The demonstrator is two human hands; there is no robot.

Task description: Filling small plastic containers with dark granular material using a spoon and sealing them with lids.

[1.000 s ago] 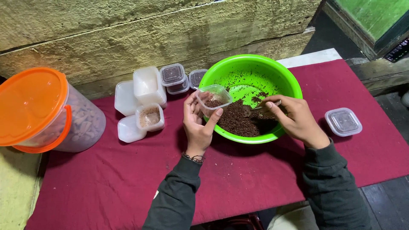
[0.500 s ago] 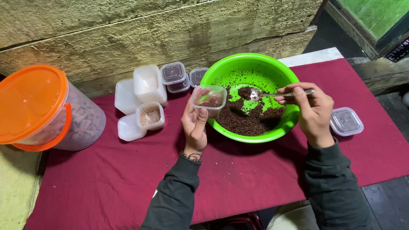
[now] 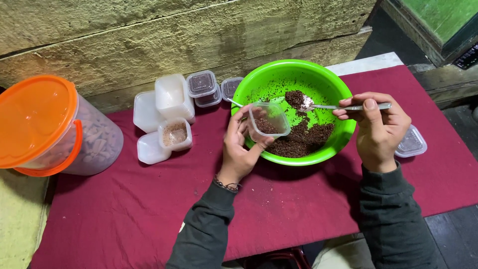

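Head view showed the left hand point(image 3: 238, 149) clamped around a small clear tub point(image 3: 269, 119), partly filled, at frame centre over the green bowl point(image 3: 279, 79); the right hand point(image 3: 381, 127) pinched a loaded spoon point(image 3: 318, 105) beside it, with brown mix point(image 3: 303, 142) left.

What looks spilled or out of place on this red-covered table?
Nothing stands out. The dark brown crumbly mix stays inside the round green plastic bowl, the small clear plastic tub in the left hand is level, and the red tablecloth shows no spill.

Single head view, steep downward look, close over red-clothed table point(image 3: 124, 219), stone wall point(image 3: 149, 40) ahead.
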